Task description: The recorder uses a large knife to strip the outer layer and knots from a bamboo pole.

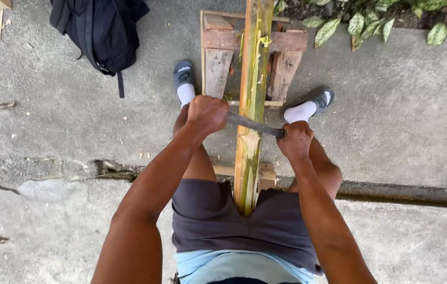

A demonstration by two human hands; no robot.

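I see both hands clenched on a drawknife (pixel 255 125) laid across the bamboo pole (pixel 251 94): left hand (pixel 206 114) just left of the pole, right hand (pixel 296 140) just right. The pole runs from between my thighs onto a wooden stand (pixel 218 58); a dark backpack (pixel 102 31) lies well left of it.

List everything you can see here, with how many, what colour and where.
Bamboo pole: one, green-yellow, lying lengthwise on the stand, between the knees.
Blade tool: one, dark grey, across the pole.
Wooden stand: one, weathered brown, under the pole.
Backpack: one, black, top left on the concrete.
Leafy plants: several, green, top right.
Slippers: two, grey, over white socks.
Left hand: fingers closed on the tool's left end.
Right hand: fingers closed on its right end.
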